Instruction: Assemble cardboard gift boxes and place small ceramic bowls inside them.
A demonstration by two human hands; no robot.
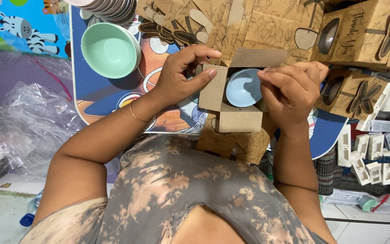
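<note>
Head view: the left hand (pixel 177 74) pinches the side flap of the small brown box (pixel 235 101), grip closed on card. The right hand (pixel 292 88) clasps the far side, pressing the pale blue bowl (pixel 243 88) inside. Best to keep flaps spread wide, bowl level. Green bowls (pixel 109 49) wait on the table (pixel 91 97).

Two hands in view: left hand (pixel 179 74) and right hand (pixel 292 90), both on one open cardboard box (pixel 231 115). One pale blue bowl (pixel 243 88) inside it. One stack of green bowls (pixel 111 49), number in the stack not countable. A second stack of pale bowls (pixel 113 9) at the top edge, also not countable. Three closed printed boxes (pixel 366 31) at right. One bracelet (pixel 136 115). One plastic bottle (pixel 31 212)
</note>
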